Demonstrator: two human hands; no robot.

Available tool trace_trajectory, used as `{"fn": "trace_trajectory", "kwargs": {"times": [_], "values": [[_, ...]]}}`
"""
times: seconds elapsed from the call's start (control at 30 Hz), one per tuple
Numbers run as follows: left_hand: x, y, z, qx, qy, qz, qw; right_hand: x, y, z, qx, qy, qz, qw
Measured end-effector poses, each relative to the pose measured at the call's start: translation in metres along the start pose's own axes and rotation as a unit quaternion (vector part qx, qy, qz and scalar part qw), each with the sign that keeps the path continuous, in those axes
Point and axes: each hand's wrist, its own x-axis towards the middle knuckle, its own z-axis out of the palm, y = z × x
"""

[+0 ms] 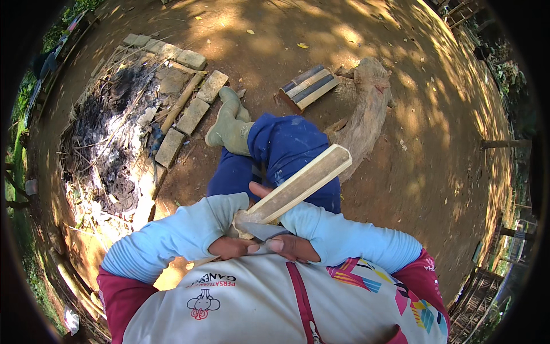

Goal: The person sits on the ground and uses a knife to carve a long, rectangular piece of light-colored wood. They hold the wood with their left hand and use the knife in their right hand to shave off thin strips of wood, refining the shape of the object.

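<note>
Low in the middle of the frame, the left hand [229, 246] grips the near end of a pale split bamboo slat [298, 186], thumb over it, while the right hand [292, 247] is clenched around a grey knife blade [264, 231] laid against that end. This looks like shaving the slat's butt; the next stroke calls for a shallow, controlled push away from the body. The slat is flat, smooth and straw-coloured, slanting toward the upper right over a blue-trousered knee [286, 146]. Beyond lie a green rubber boot [229, 123], a rough curved log [366, 109], cut slats [306, 87] and ash ringed by bricks [192, 114].
</note>
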Motion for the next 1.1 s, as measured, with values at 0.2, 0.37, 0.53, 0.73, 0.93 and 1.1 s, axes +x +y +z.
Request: {"fn": "trace_trajectory", "kwargs": {"times": [0.2, 0.37, 0.53, 0.73, 0.93, 1.1], "values": [[0.002, -0.009, 0.003, -0.038, -0.051, -0.012, 0.998, -0.002, 0.01, 0.008, 0.014, 0.004, -0.01, 1.0], [0.003, -0.011, 0.001, -0.015, -0.065, 0.031, 0.997, -0.01, 0.0, 0.011, 0.191, 0.025, 0.123, 0.973], [-0.001, -0.01, 0.001, 0.004, -0.071, 0.059, 0.996, -0.016, 0.004, 0.017, 0.183, 0.06, 0.086, 0.978], [-0.019, -0.034, -0.008, 0.044, -0.057, -0.054, 0.996, -0.021, 0.012, 0.019, 0.183, 0.044, 0.081, 0.979], [-0.029, -0.043, -0.013, 0.115, -0.037, -0.05, 0.991, -0.022, 0.011, 0.019, 0.228, 0.051, 0.108, 0.966], [-0.034, -0.03, -0.015, 0.098, -0.036, -0.08, 0.991, -0.024, 0.008, 0.019, 0.295, 0.05, 0.122, 0.946]]}}
